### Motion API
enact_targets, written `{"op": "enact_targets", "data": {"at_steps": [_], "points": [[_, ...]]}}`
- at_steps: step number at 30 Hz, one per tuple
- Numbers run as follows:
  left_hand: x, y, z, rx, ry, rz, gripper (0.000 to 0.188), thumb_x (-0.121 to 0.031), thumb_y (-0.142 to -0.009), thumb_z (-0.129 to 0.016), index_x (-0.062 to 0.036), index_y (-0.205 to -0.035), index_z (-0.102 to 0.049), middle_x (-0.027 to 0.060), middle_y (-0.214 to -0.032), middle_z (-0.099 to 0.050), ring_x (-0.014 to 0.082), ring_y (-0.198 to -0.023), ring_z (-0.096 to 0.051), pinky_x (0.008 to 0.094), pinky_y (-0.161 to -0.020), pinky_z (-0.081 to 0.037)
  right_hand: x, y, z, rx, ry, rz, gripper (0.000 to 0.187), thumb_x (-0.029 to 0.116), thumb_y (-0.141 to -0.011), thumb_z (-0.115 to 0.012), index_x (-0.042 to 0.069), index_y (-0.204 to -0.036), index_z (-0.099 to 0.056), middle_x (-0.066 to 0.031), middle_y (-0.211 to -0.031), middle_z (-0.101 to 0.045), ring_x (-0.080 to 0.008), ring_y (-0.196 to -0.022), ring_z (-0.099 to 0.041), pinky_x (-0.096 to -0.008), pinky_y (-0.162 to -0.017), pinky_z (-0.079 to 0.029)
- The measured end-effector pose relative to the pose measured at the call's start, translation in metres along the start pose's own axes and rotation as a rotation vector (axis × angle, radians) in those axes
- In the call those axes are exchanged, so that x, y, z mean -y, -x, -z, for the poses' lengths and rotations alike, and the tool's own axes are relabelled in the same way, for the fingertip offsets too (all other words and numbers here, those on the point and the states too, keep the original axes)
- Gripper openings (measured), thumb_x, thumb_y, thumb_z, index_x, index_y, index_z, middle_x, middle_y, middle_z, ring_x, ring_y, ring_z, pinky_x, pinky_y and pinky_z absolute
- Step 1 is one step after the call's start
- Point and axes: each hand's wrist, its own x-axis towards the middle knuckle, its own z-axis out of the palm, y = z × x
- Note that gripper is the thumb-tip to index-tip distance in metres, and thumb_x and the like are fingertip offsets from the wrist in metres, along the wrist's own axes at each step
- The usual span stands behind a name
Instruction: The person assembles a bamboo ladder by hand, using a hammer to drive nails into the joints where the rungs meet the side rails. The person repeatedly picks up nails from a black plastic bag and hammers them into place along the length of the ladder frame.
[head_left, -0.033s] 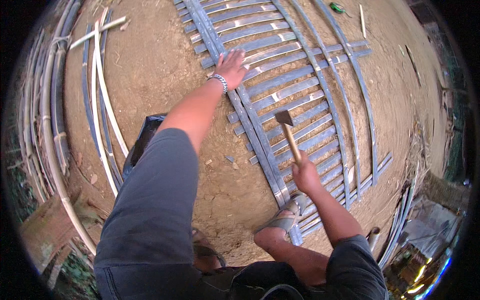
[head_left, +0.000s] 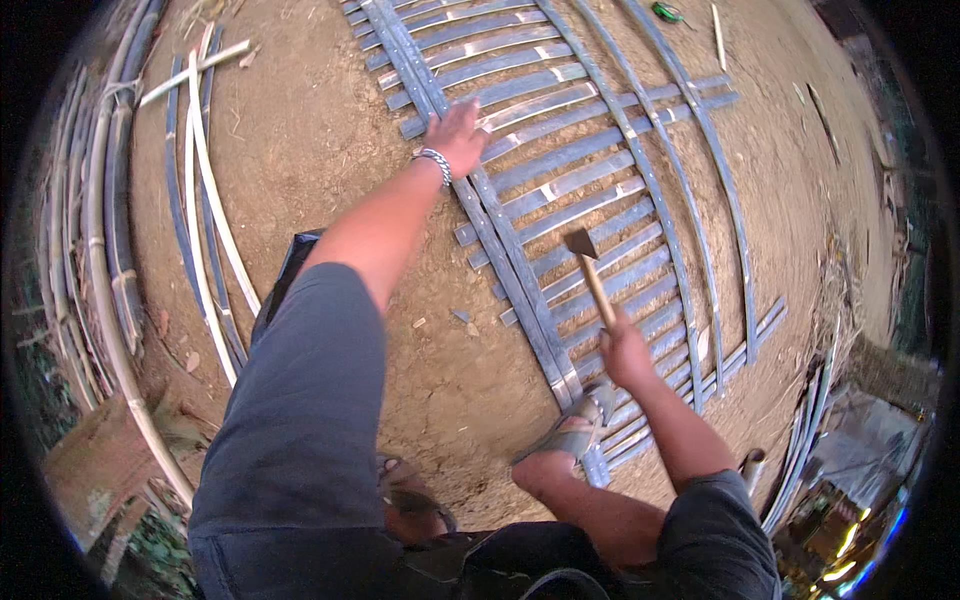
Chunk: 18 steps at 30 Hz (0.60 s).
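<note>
A slatted panel of split bamboo [head_left: 620, 128] lies on the dirt, its narrow dark strips crossed by longer lengthwise strips. Resting on its left doubled strip [head_left: 505, 250] is my left hand [head_left: 458, 140], open with fingers spread and a chain bracelet at the wrist. My right hand [head_left: 626, 350] is closed around the wooden handle of a small hatchet [head_left: 594, 275]. The hatchet's dark, flared head is over the slats, apart from my left hand. My right foot in a sandal [head_left: 590, 410] is at the panel's near end.
Long bamboo poles [head_left: 95, 240] lie along the far left, with pale and dark split strips [head_left: 205, 170] beside them. A green tape measure [head_left: 668, 13] sits beyond the panel at the upper right. More thin strips [head_left: 805, 420] lie at the lower right.
My right hand and the hatchet have shifted slightly right and down. My left hand remains on the panel's strip, with its fingers still spread.
</note>
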Motion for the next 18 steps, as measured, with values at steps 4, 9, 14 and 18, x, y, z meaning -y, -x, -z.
{"op": "enact_targets", "data": {"at_steps": [4, 9, 14, 18], "points": [[-0.026, 0.075, 0.08, -0.194, 0.444, -0.129, 0.052, -0.045, -0.104, -0.054, -0.0054, -0.136, -0.061, 0.014, -0.13, -0.066, 0.0301, -0.121, -0.061, 0.041, -0.105, -0.045, -0.116, 0.087, 0.04, 0.056, 0.213, -0.212, 0.042, 0.012, -0.095, -0.057, 0.007, -0.137, -0.051, -0.0335, -0.105, -0.067, -0.0521, -0.102, -0.065, -0.0574, -0.088, -0.053], [-0.001, 0.221, 0.157, 0.364, 0.088, -0.113, 0.027, -0.027, -0.097, -0.064, -0.0022, -0.103, -0.073, 0.0174, -0.091, -0.072, 0.0336, -0.087, -0.07, 0.0424, -0.083, -0.053, -0.179, 0.26, 0.095, 0.142, 0.431, -0.687, 0.041, 0.007, -0.094, -0.05, 0.008, -0.135, -0.054, -0.0319, -0.11, -0.069, -0.0489, -0.107, -0.066, -0.0547, -0.091, -0.054], [0.052, 0.26, 0.127, 0.41, -0.284, -0.082, 0.025, -0.018, -0.094, -0.065, -0.0019, -0.11, -0.073, 0.0233, -0.113, -0.071, 0.041, -0.109, -0.067, 0.0473, -0.097, -0.052, -0.188, 0.407, 0.084, 0.054, 0.375, -0.926, 0.04, 0.007, -0.092, -0.055, 0.007, -0.132, -0.054, -0.0296, -0.113, -0.069, -0.0484, -0.11, -0.066, -0.0554, -0.091, -0.054], [0.06, 0.269, 0.093, 0.196, -0.202, -0.016, 0.031, -0.016, -0.093, -0.065, -0.0016, -0.12, -0.07, 0.0265, -0.125, -0.066, 0.0425, -0.118, -0.062, 0.0475, -0.102, -0.05, -0.173, 0.488, 0.081, 0.12, 0.373, -0.999, 0.036, 0.008, -0.09, -0.057, 0.008, -0.126, -0.054, -0.0275, -0.108, -0.071, -0.0501, -0.106, -0.066, -0.0582, -0.087, -0.054]]}}
